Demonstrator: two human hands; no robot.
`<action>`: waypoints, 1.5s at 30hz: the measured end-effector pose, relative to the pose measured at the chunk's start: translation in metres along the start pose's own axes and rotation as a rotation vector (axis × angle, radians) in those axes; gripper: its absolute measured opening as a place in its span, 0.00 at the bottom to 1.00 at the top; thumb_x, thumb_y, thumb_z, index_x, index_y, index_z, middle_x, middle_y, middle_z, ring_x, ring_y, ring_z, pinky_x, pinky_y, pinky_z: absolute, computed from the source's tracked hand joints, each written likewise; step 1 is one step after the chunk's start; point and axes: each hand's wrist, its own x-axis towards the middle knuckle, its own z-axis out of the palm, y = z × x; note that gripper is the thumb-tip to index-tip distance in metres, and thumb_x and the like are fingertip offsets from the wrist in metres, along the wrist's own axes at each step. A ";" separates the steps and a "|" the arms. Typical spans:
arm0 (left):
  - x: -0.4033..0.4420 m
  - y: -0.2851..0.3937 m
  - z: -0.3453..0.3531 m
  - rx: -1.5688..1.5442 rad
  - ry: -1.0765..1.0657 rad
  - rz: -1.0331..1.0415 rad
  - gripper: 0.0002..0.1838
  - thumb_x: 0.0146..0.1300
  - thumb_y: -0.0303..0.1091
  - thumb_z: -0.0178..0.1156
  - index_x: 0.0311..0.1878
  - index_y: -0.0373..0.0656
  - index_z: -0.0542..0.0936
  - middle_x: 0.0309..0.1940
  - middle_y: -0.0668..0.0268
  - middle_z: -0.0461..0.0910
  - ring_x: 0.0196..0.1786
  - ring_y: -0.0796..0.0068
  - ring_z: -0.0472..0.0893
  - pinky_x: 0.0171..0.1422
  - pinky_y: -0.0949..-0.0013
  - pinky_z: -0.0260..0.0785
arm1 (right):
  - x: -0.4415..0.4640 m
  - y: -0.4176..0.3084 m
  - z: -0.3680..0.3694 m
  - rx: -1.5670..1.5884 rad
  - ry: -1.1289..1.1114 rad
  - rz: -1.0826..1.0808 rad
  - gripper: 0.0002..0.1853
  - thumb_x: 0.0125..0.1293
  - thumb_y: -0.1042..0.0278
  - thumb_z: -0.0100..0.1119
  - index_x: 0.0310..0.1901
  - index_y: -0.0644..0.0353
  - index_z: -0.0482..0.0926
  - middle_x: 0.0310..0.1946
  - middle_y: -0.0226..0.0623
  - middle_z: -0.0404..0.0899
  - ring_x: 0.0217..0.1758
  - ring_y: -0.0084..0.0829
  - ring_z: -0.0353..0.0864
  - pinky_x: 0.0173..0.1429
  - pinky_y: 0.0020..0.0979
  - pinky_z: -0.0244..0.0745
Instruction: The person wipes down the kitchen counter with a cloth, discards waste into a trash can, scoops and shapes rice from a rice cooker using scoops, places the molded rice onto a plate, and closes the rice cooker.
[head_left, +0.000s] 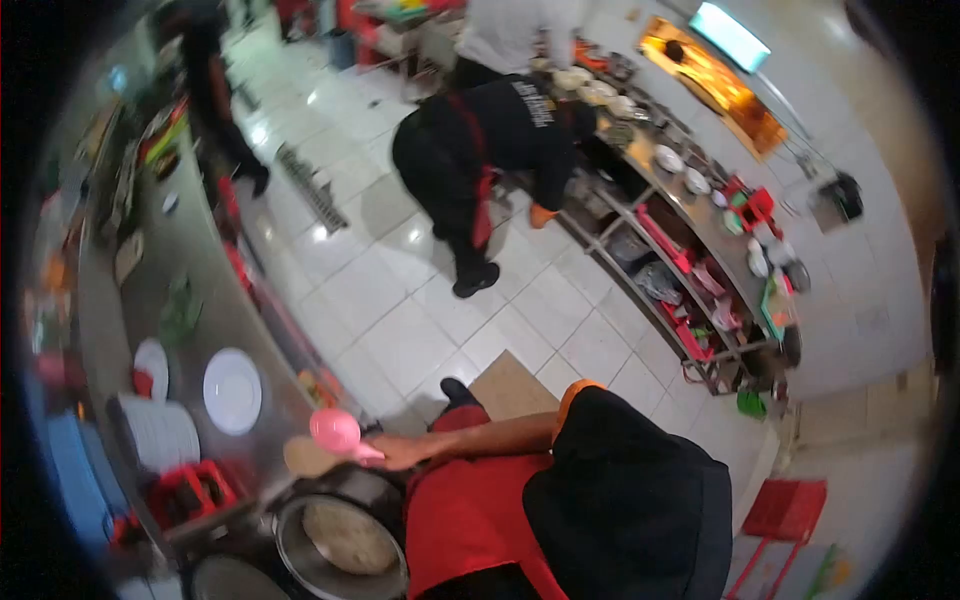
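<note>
My right hand (398,451) reaches out from a black sleeve with orange trim, its fingers closed around the handle of a pink plastic scoop (335,430). The scoop's round bowl is held near the edge of the steel counter (290,420). Just below the hand stands a large metal pot (285,550), with a pale, rice-like mass (350,537) inside. A round tan board or lid (312,457) lies beside the scoop. My left hand is out of view.
A white plate (232,391) and a plate stack (160,435) are on the counter, near a red plastic basket (195,492). A co-worker in black (480,150) bends toward a shelf unit (640,215). Cardboard (515,387) lies on the tiled floor (400,340).
</note>
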 end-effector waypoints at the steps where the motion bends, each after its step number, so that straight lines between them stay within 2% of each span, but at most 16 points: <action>1: -0.019 -0.008 0.006 -0.010 -0.044 0.070 0.14 0.71 0.31 0.46 0.48 0.31 0.76 0.40 0.53 0.81 0.41 0.65 0.81 0.52 0.64 0.75 | 0.007 -0.025 -0.008 -0.026 -0.039 0.035 0.16 0.69 0.59 0.50 0.49 0.62 0.71 0.41 0.55 0.76 0.45 0.52 0.77 0.50 0.47 0.71; 3: -0.081 -0.033 0.029 0.233 -0.435 0.027 0.12 0.70 0.29 0.47 0.47 0.34 0.77 0.44 0.55 0.81 0.46 0.65 0.80 0.54 0.65 0.73 | 0.018 -0.045 -0.001 -0.146 0.094 -0.024 0.19 0.69 0.63 0.51 0.57 0.63 0.68 0.46 0.59 0.75 0.48 0.58 0.75 0.54 0.50 0.71; 6: -0.201 -0.029 0.084 -0.460 -1.154 -0.598 0.17 0.71 0.27 0.42 0.62 0.38 0.68 0.53 0.63 0.74 0.50 0.67 0.77 0.55 0.66 0.70 | 0.038 -0.065 0.016 -0.292 0.036 -0.037 0.21 0.64 0.74 0.50 0.58 0.71 0.64 0.52 0.66 0.69 0.52 0.62 0.73 0.56 0.50 0.71; 8: -0.219 0.044 0.106 -0.757 -0.882 -1.134 0.19 0.69 0.30 0.50 0.62 0.38 0.67 0.51 0.61 0.75 0.44 0.73 0.77 0.48 0.69 0.72 | 0.040 -0.042 0.046 -0.281 -0.062 0.182 0.20 0.65 0.72 0.48 0.58 0.71 0.64 0.52 0.64 0.68 0.47 0.59 0.76 0.52 0.49 0.75; 9: -0.235 0.028 0.115 -0.738 -0.905 -1.111 0.20 0.67 0.31 0.54 0.61 0.37 0.67 0.53 0.59 0.74 0.47 0.73 0.77 0.51 0.69 0.71 | 0.034 -0.024 0.065 -0.218 -0.081 0.341 0.19 0.65 0.72 0.47 0.56 0.71 0.66 0.51 0.63 0.67 0.45 0.58 0.77 0.50 0.48 0.76; 13: -0.241 0.031 0.121 -0.624 -0.796 -0.637 0.22 0.66 0.32 0.58 0.60 0.35 0.68 0.52 0.61 0.75 0.55 0.69 0.76 0.58 0.66 0.70 | 0.035 -0.036 0.073 -0.742 -0.275 0.043 0.17 0.61 0.70 0.52 0.48 0.73 0.73 0.47 0.58 0.67 0.54 0.55 0.70 0.50 0.42 0.77; 15: -0.253 0.031 0.116 -0.546 -0.678 -0.605 0.25 0.64 0.33 0.61 0.61 0.34 0.67 0.49 0.61 0.78 0.54 0.67 0.77 0.57 0.65 0.70 | 0.035 -0.046 0.073 -0.458 -0.238 -0.062 0.17 0.58 0.71 0.53 0.47 0.72 0.74 0.46 0.57 0.67 0.50 0.54 0.70 0.52 0.44 0.74; 19: -0.268 0.001 0.116 -0.360 -0.664 -0.752 0.22 0.68 0.32 0.57 0.62 0.35 0.66 0.46 0.59 0.79 0.49 0.68 0.78 0.55 0.64 0.72 | 0.036 -0.044 0.077 -0.895 -0.321 -0.170 0.25 0.55 0.67 0.60 0.53 0.70 0.68 0.43 0.58 0.68 0.43 0.51 0.69 0.46 0.46 0.67; 21: -0.269 -0.015 0.108 -0.726 -0.487 -1.282 0.22 0.70 0.33 0.55 0.63 0.37 0.65 0.41 0.62 0.78 0.42 0.73 0.79 0.46 0.67 0.76 | 0.039 -0.036 0.067 -0.975 -0.345 -0.122 0.32 0.58 0.61 0.61 0.59 0.72 0.65 0.42 0.59 0.68 0.44 0.53 0.68 0.49 0.47 0.66; 22: -0.273 -0.030 0.104 -0.714 -0.460 -1.293 0.22 0.70 0.33 0.55 0.63 0.37 0.65 0.41 0.62 0.78 0.42 0.73 0.79 0.46 0.67 0.76 | 0.040 -0.039 0.064 -0.952 -0.286 -0.066 0.25 0.64 0.61 0.56 0.57 0.71 0.67 0.42 0.59 0.69 0.45 0.55 0.69 0.51 0.49 0.67; 24: -0.273 -0.057 0.100 -0.436 -0.165 -0.784 0.18 0.73 0.36 0.51 0.60 0.36 0.66 0.34 0.64 0.77 0.35 0.79 0.77 0.36 0.70 0.76 | 0.042 -0.043 0.037 -0.827 -0.286 0.143 0.20 0.71 0.59 0.48 0.54 0.68 0.70 0.41 0.61 0.70 0.46 0.60 0.70 0.51 0.50 0.69; 25: -0.245 -0.081 0.068 -0.057 -0.284 -1.000 0.15 0.74 0.37 0.48 0.54 0.36 0.68 0.34 0.61 0.80 0.30 0.71 0.80 0.33 0.65 0.76 | 0.043 -0.040 0.015 -0.731 -0.339 0.297 0.20 0.72 0.57 0.47 0.55 0.66 0.70 0.39 0.62 0.70 0.45 0.61 0.71 0.50 0.50 0.69; 27: -0.261 -0.147 0.045 0.581 -0.421 -0.814 0.14 0.71 0.39 0.50 0.49 0.36 0.69 0.33 0.54 0.81 0.32 0.55 0.83 0.33 0.57 0.77 | 0.046 -0.028 -0.018 -0.588 -0.369 0.459 0.19 0.74 0.56 0.45 0.51 0.65 0.72 0.35 0.61 0.74 0.41 0.61 0.74 0.46 0.48 0.71; 28: -0.279 -0.182 0.041 0.801 -0.446 -0.732 0.15 0.69 0.39 0.51 0.48 0.37 0.69 0.32 0.53 0.82 0.33 0.52 0.84 0.34 0.55 0.77 | 0.042 -0.005 -0.037 -0.459 -0.349 0.421 0.19 0.75 0.53 0.45 0.46 0.63 0.73 0.27 0.44 0.71 0.31 0.42 0.71 0.36 0.39 0.69; 30: -0.284 -0.203 0.042 0.888 -0.465 -0.664 0.16 0.69 0.42 0.50 0.47 0.36 0.69 0.31 0.52 0.82 0.31 0.50 0.83 0.33 0.56 0.77 | 0.031 0.028 -0.065 -0.212 -0.294 0.413 0.22 0.75 0.47 0.45 0.39 0.61 0.74 0.18 0.22 0.61 0.18 0.15 0.60 0.21 0.24 0.59; 45: -0.253 -0.221 0.074 0.833 -0.902 -0.274 0.10 0.67 0.27 0.47 0.49 0.34 0.70 0.34 0.49 0.81 0.35 0.53 0.84 0.38 0.57 0.79 | -0.023 0.017 -0.102 -0.135 -0.293 0.731 0.19 0.75 0.51 0.46 0.41 0.60 0.75 0.17 0.20 0.62 0.19 0.15 0.60 0.24 0.22 0.59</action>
